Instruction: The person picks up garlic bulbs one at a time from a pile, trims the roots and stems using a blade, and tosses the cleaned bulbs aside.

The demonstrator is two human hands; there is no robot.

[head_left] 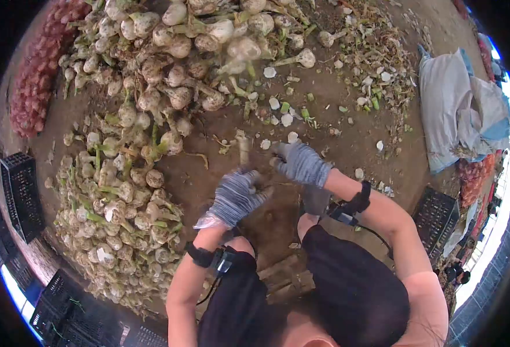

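Note:
Both my hands wear grey knit gloves and meet above bare dirt in front of my knees. My left hand [235,196] is closed around an onion whose pale stalk [243,147] sticks up, blurred by motion. My right hand [301,163] hovers just right of it with curled fingers, close to the onion. Whether it holds anything is hidden. A black band with a cable sits on each wrist. A large heap of white onions [151,104] with green stalks lies to the left and ahead.
Cut onion tops and peel scraps [284,113] litter the dirt ahead. A red mesh sack of onions [38,75] lies far left. Black plastic crates [20,194] stand at the left and lower left, with another crate [437,220] at right. Grey sacks [452,110] are piled at right.

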